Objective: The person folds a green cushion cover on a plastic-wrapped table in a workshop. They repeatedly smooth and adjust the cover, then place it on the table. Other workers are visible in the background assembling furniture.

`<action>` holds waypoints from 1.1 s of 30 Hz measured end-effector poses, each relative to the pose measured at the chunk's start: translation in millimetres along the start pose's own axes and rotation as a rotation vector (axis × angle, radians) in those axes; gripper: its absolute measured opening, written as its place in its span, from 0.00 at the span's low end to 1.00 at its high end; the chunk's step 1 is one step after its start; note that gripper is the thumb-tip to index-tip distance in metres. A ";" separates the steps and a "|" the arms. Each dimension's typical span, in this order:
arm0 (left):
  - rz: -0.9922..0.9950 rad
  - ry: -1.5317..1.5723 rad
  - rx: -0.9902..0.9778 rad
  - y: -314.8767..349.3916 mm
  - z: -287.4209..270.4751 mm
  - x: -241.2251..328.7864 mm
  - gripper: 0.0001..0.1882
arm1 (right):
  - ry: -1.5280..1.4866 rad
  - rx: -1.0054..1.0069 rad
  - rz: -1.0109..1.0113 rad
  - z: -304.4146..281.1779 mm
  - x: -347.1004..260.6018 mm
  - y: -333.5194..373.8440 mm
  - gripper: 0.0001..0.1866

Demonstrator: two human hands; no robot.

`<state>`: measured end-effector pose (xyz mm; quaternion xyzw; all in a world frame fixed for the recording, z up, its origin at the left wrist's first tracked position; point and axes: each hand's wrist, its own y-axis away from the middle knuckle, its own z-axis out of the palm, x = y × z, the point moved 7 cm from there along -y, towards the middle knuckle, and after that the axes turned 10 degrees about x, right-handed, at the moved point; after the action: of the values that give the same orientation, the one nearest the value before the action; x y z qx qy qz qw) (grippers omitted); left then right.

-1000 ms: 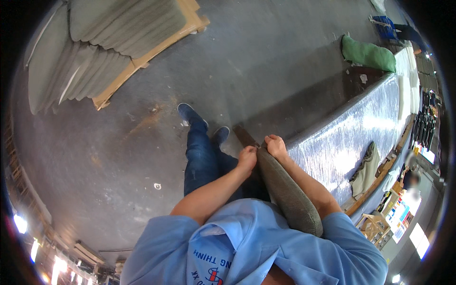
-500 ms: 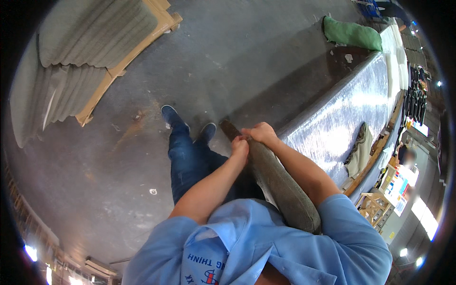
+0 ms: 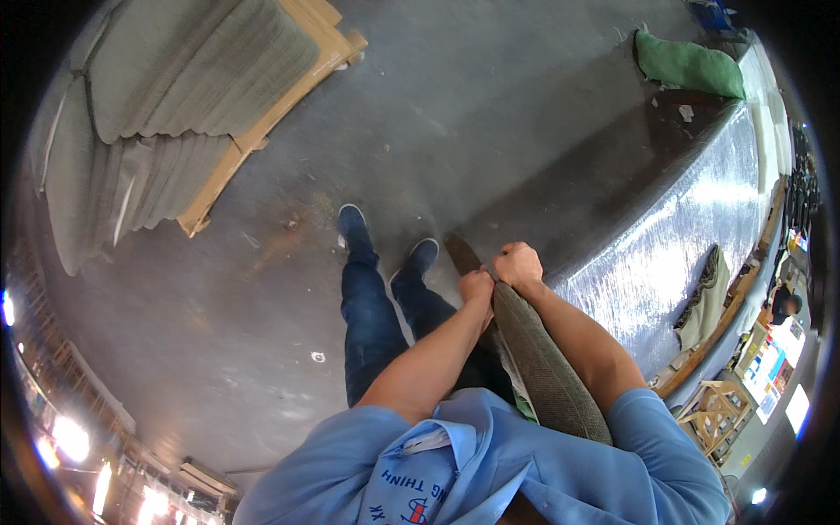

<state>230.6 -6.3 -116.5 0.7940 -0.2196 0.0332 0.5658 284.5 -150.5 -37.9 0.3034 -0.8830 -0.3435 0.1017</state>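
A long grey-brown fabric cushion point(image 3: 553, 372) is seen nearly edge-on, one end against my shirt and the other reaching out past my hands toward the floor. My left hand point(image 3: 477, 287) is closed on its upper edge, about midway along. Just beyond and to the right, my right hand point(image 3: 518, 265) is curled into a fist at the same edge. The fingertips of both hands are hidden, as is whatever small part of the cover they pinch. A pale and green strip shows along the cushion's left side near my waist.
At the far left, grey cushions point(image 3: 206, 74) stand in rows on cardboard point(image 3: 306, 83). To my right runs a long surface wrapped in shiny film point(image 3: 634, 249), with a folded grey-green fabric piece point(image 3: 704, 302) on it. A green sack point(image 3: 689, 66) lies at its far end. A wooden frame point(image 3: 713, 418) and a person point(image 3: 783, 306) are farther right.
My hands have moved slightly apart along the cushion's edge, and the right hand has curled tighter. The whole view has shifted, so the surroundings appear farther right and lower.
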 end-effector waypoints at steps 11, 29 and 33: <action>0.245 -0.260 0.028 -3.1 -7.9 14.0 0.14 | -0.044 0.050 -0.112 -13.8 -8.7 5.7 0.18; 0.220 -0.332 0.062 8.0 -18.0 73.8 0.20 | -0.168 0.126 -0.111 -52.2 -24.6 10.1 0.16; 0.166 -0.336 0.019 12.9 -17.4 73.9 0.23 | -0.157 0.162 -0.087 -46.9 -24.6 8.4 0.16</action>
<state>295.6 -16.8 -76.6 0.7729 -0.3753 -0.0514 0.5091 318.4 -156.3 3.3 0.3208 -0.8991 -0.2976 -0.0076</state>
